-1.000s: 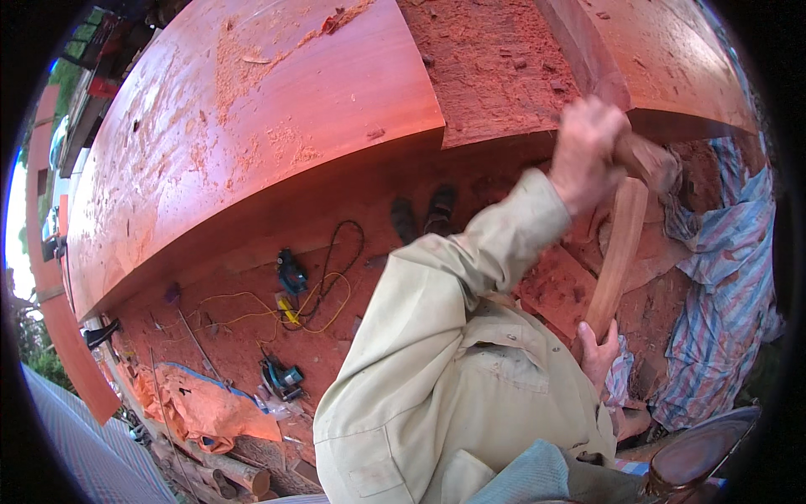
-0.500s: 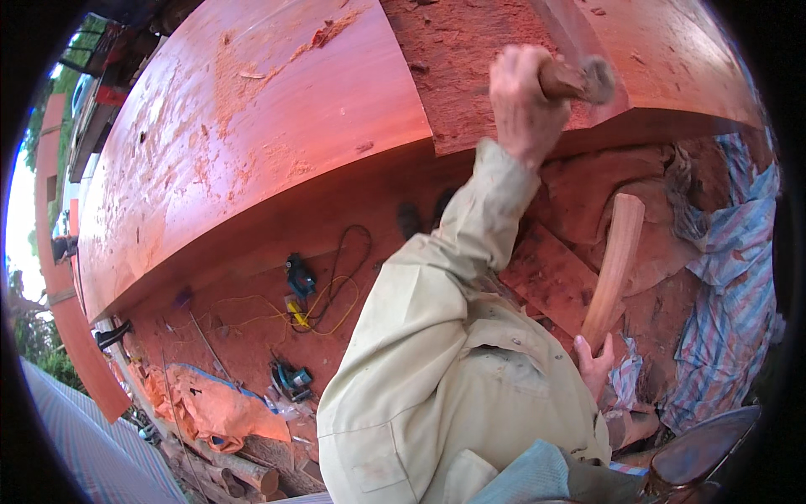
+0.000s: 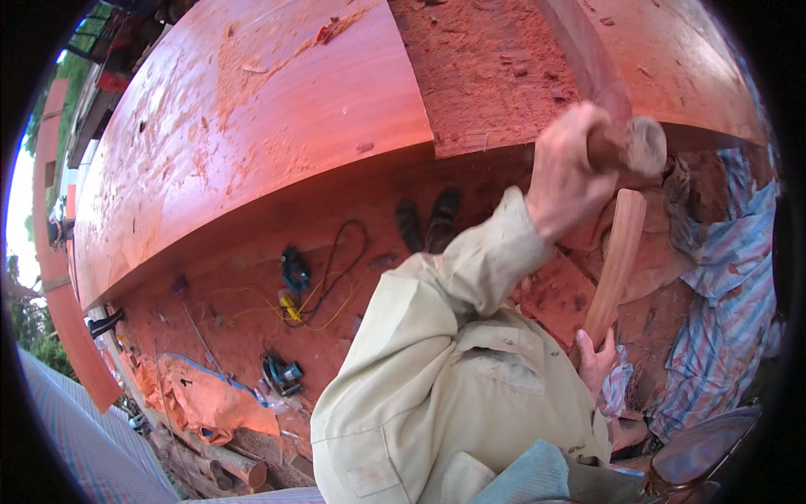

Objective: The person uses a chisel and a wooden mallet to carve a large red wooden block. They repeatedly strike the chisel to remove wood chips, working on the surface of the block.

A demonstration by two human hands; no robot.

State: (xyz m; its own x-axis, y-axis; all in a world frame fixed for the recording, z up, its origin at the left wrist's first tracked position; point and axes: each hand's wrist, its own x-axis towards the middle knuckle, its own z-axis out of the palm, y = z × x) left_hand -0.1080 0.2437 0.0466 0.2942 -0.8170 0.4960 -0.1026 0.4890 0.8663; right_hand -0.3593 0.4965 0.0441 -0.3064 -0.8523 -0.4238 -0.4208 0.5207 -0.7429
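Note:
My left hand [image 3: 571, 172], slightly blurred, is closed around a short wooden-handled tool [image 3: 645, 147]. A round, battered end of it sticks out to the right; its other end is hidden by the hand. The hand is over the front edge of a large reddish wooden slab [image 3: 336, 109], just right of a rough recess [image 3: 483, 84] strewn with chips and dust. Lower right, the fingers of my right hand [image 3: 596, 361] wrap the bottom of a stout, pale wooden club [image 3: 615, 260], which stands nearly upright and apart from the slab.
On the dusty ground lie two blue-black power tools [image 3: 294, 269] with cords and a yellow piece [image 3: 290, 307]. An orange sheet [image 3: 206, 399] and cut logs [image 3: 239, 469] are at lower left. Striped sheeting [image 3: 726, 290] hangs at right. Two dark boots [image 3: 426, 220] show below the slab.
My left hand has moved right and down with the wooden-handled tool, from over the recess to past its right side. My right hand and the club have barely shifted.

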